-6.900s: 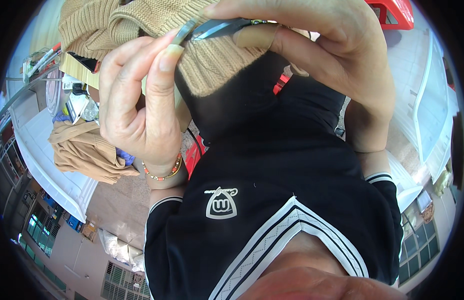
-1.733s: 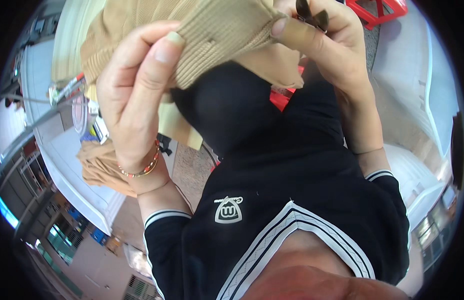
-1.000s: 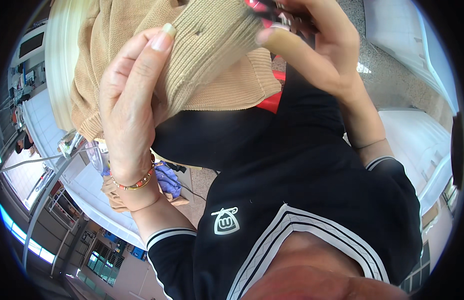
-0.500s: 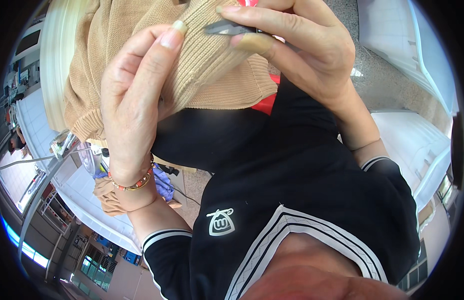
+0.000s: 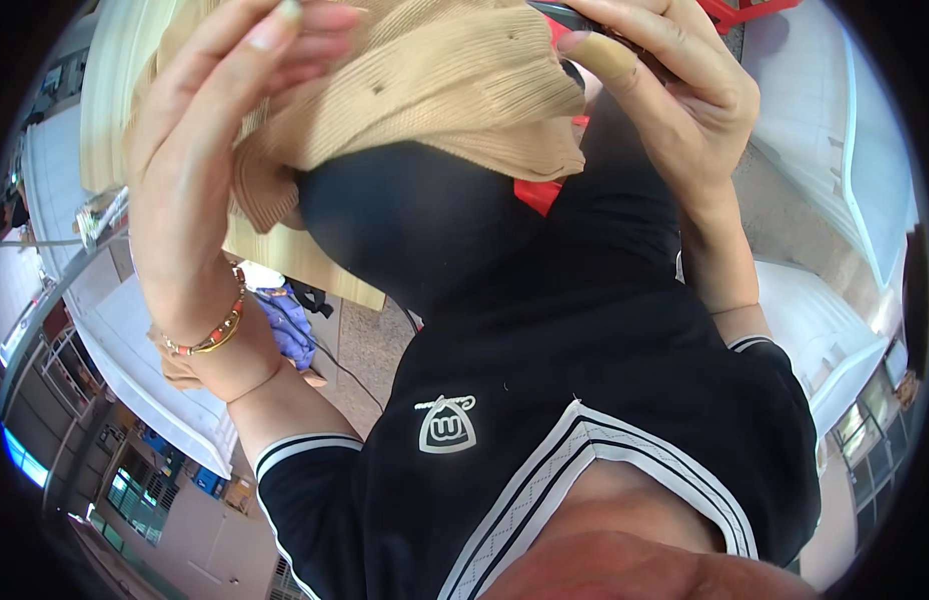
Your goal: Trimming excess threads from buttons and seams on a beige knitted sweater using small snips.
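Note:
A tan ribbed knit garment (image 5: 434, 95) drapes over my lap and the wooden surface, with a few small dark spots or holes along its ribbed band. My left hand (image 5: 199, 130) is raised over the garment's left part, its fingers apart, partly blurred and holding nothing that I can see. Close to the top edge, my right hand (image 5: 684, 90) grips thread snips (image 5: 564, 15) whose dark blades point left. Most of the snips is cut off by the frame or covered by my fingers. A tan cover wraps my right thumb.
A pale wooden surface (image 5: 119, 100) lies at the left. White plastic bins (image 5: 799, 130) stand at the right, and another white bin (image 5: 164, 380) is at the lower left beside purple cloth (image 5: 289, 325). Something red (image 5: 534, 195) shows below the garment. A dark cable (image 5: 344, 370) runs across the floor.
My left hand has let go of the ribbed knit and moved left. My right hand has moved right with the snips, away from the fabric. The garment has dropped flatter over my lap.

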Tool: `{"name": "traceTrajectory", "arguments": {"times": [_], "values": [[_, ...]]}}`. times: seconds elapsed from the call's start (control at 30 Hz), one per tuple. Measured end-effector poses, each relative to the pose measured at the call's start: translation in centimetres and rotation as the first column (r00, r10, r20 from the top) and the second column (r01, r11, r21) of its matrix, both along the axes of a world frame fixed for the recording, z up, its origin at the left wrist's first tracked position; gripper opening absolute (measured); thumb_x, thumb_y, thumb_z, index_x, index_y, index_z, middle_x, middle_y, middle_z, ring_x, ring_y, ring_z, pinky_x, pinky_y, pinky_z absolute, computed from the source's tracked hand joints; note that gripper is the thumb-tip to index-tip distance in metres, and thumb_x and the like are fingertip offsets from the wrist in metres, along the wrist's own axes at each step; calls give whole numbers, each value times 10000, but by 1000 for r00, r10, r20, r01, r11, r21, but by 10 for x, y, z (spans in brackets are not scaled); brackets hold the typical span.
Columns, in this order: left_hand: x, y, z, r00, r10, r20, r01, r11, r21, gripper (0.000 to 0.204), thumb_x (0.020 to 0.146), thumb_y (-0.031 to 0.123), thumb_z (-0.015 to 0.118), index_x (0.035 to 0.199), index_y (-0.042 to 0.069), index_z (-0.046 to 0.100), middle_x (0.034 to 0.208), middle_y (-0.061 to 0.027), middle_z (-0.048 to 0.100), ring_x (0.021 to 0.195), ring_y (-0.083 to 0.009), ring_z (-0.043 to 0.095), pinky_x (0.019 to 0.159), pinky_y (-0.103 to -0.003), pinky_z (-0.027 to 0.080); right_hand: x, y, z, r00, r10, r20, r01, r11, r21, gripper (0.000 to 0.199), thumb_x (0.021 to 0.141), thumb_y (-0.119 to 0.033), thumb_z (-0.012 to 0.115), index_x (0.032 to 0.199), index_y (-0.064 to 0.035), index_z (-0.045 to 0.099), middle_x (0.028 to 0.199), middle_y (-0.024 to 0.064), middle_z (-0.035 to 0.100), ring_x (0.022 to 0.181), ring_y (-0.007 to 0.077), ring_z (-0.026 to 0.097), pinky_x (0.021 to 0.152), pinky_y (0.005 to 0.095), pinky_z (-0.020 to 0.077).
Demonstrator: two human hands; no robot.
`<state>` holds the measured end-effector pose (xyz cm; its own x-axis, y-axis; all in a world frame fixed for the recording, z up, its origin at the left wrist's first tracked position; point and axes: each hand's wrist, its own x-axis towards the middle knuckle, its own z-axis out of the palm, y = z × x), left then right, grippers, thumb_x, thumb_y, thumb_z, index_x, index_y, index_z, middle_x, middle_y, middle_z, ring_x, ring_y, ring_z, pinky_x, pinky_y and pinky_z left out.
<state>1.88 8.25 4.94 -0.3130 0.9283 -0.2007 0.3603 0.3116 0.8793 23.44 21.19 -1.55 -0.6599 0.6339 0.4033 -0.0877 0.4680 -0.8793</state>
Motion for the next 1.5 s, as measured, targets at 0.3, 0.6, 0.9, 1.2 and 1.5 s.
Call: {"name": "traceTrajectory", "arguments": {"times": [0.3,0.6,0.9,1.2,1.5], "values": [[-6,-90,-39,902,403,-156,-343,888,307,238,914,25,578,1129,-52,646,1115,-124,655,1069,-173,600,977,-277,421,-16,-6,-4,987,154,48,-155,988,20,409,727,-47,812,1122,-40,705,792,14,569,680,102,474,579,226,348],[-4,-134,-64,880,474,-22,-454,855,250,262,908,-8,573,1159,-71,614,1171,-121,597,1082,-170,563,978,-288,411,-29,-6,18,940,259,223,-295,945,144,331,758,-47,771,1081,-19,701,779,53,545,683,158,540,601,269,417],[-2,-144,-78,869,479,-124,-447,867,219,358,799,77,724,1138,-2,638,1163,-85,601,1051,-148,537,895,-271,382,-30,-9,29,917,195,347,-277,939,204,256,791,-72,741,1039,-16,704,790,70,560,678,179,558,595,281,445],[-5,-132,-88,873,447,-192,-398,883,249,332,799,65,728,1111,-9,644,1124,-88,618,1021,-156,554,860,-273,394,-30,-12,36,913,121,389,-223,947,230,243,786,-94,758,1006,-3,709,770,69,563,679,183,560,594,291,446],[-3,-123,-87,881,459,115,-472,833,287,173,967,70,556,1083,-43,618,969,-28,630,866,-73,543,805,-218,428,-32,-14,15,954,119,274,-147,985,85,248,758,-37,778,1001,-31,727,751,36,588,703,122,534,618,237,390]]}}
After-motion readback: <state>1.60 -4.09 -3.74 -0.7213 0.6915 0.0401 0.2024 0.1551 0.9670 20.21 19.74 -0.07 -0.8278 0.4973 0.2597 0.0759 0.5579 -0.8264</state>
